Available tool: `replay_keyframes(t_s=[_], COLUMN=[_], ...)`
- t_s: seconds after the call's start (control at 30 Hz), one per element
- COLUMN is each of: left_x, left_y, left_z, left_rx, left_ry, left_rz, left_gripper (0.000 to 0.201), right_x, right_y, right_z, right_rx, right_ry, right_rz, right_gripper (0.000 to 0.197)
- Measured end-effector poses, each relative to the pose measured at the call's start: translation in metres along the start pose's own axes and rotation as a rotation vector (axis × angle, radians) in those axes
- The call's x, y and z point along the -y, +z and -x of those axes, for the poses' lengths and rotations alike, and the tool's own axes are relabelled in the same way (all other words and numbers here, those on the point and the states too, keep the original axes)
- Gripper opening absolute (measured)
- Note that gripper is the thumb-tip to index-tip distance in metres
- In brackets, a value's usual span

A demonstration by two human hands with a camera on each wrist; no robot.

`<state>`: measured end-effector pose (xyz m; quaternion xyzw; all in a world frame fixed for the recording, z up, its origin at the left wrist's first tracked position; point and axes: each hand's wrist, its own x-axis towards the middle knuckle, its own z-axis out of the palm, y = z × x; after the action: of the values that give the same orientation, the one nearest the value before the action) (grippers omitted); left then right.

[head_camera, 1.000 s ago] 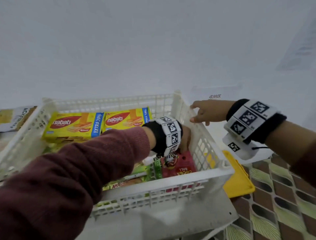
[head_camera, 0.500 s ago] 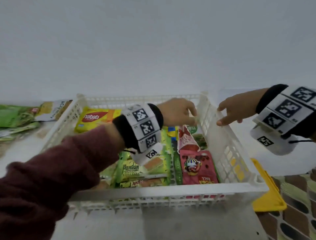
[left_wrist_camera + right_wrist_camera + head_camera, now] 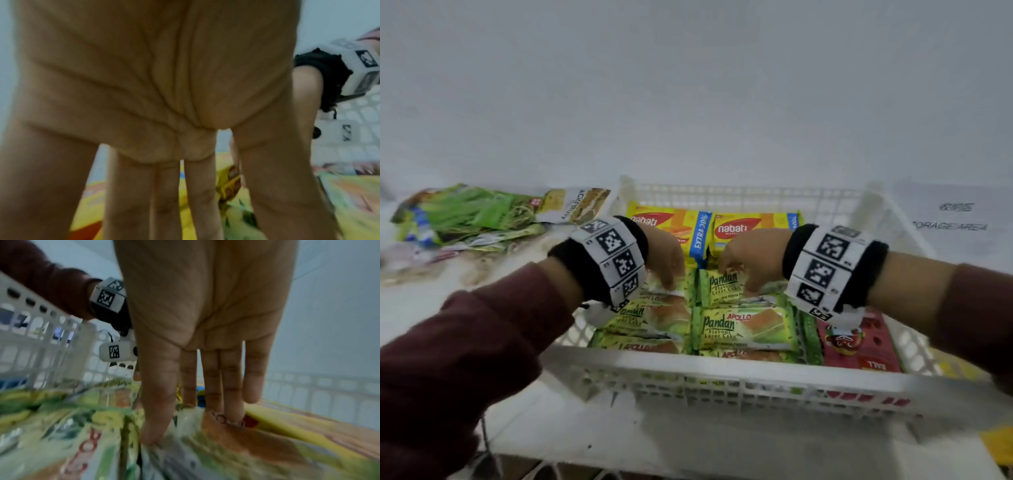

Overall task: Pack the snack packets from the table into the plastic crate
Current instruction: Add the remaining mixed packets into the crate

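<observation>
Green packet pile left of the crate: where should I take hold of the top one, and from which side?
Take the top green packet by its near long edge, coming from above. It lies flat on the pile outside the crate, so a thumb-and-finger pinch there should lift it alone.

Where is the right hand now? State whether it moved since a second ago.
Yes. The right hand moved from outside the crate's right wall to inside, onto the Pandan packets.
</observation>
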<state>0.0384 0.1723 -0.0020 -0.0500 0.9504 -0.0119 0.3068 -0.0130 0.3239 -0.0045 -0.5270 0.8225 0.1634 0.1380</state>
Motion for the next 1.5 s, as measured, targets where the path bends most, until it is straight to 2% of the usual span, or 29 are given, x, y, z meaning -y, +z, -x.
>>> replay_keyframes(t_s=[0.1, 0.2, 0.3, 0.33, 0.4, 0.47, 0.53, 0.63, 0.73, 0.8, 0.97, 1.1, 1.23, 1.3, 1.43, 1.5], left_x=[-0.005, -0.012, -0.027, -0.034, -0.054, -0.084, -0.121, -0.169, -0.199, -0.21, -0.213, -0.207, -0.197, -0.188, -0.168, -0.163], left_y=[0.01, 0.006, -0.012, -0.02, -0.034, -0.04, -0.035, -0.017, 0.001, 0.01, 0.006, -0.001, -0.019, -0.032, -0.05, -0.045], left_z=[-0.004, 0.0, 0.014, 0.019, 0.023, 0.022, 0.013, -0.017, -0.037, -0.042, -0.047, -0.047, -0.043, -0.036, -0.024, -0.021], left_rx=[0.05, 0.016, -0.173, -0.253, -0.388, -0.426, -0.342, -0.176, -0.157, -0.154, -0.069, -0.063, -0.055, -0.124, -0.277, -0.251], left_ry=[-0.029, -0.046, -0.025, 0.016, 0.19, 0.391, 0.533, 0.608, 0.605, 0.595, 0.542, 0.548, 0.613, 0.614, 0.459, 0.395], left_rz=[-0.116, -0.175, -0.205, -0.185, -0.088, 0.035, 0.085, -0.011, -0.169, -0.21, -0.159, -0.074, 0.039, 0.142, 0.39, 0.413], left_gripper=[0.04, 0.035, 0.016, 0.016, 0.013, 0.015, 0.021, 0.024, 0.048, 0.061, 0.071, 0.078, 0.065, 0.055, 0.033, 0.027], right_x=[0.004, 0.003, -0.01, -0.018, -0.036, -0.057, -0.078, -0.101, -0.112, -0.113, -0.112, -0.117, -0.12, -0.122, -0.125, -0.125], right_y=[0.009, 0.009, -0.006, -0.015, -0.034, -0.044, -0.039, -0.009, 0.024, 0.041, 0.056, 0.059, 0.062, 0.064, 0.068, 0.068], right_z=[-0.009, -0.011, 0.007, 0.021, 0.055, 0.091, 0.119, 0.143, 0.154, 0.157, 0.16, 0.16, 0.16, 0.159, 0.16, 0.16], right_rx=[0.002, -0.021, -0.081, -0.117, -0.205, -0.255, -0.238, -0.117, -0.026, -0.013, -0.099, -0.129, -0.146, -0.145, -0.148, -0.158], right_ry=[0.033, 0.04, 0.05, 0.074, 0.139, 0.243, 0.401, 0.631, 0.742, 0.768, 0.751, 0.728, 0.711, 0.714, 0.723, 0.722], right_rz=[0.085, 0.031, -0.053, -0.084, -0.157, -0.214, -0.224, -0.188, -0.235, -0.33, -0.496, -0.524, -0.539, -0.557, -0.607, -0.624], right_gripper=[0.06, 0.055, 0.049, 0.048, 0.045, 0.039, 0.039, 0.051, 0.068, 0.07, 0.063, 0.063, 0.062, 0.062, 0.061, 0.06])
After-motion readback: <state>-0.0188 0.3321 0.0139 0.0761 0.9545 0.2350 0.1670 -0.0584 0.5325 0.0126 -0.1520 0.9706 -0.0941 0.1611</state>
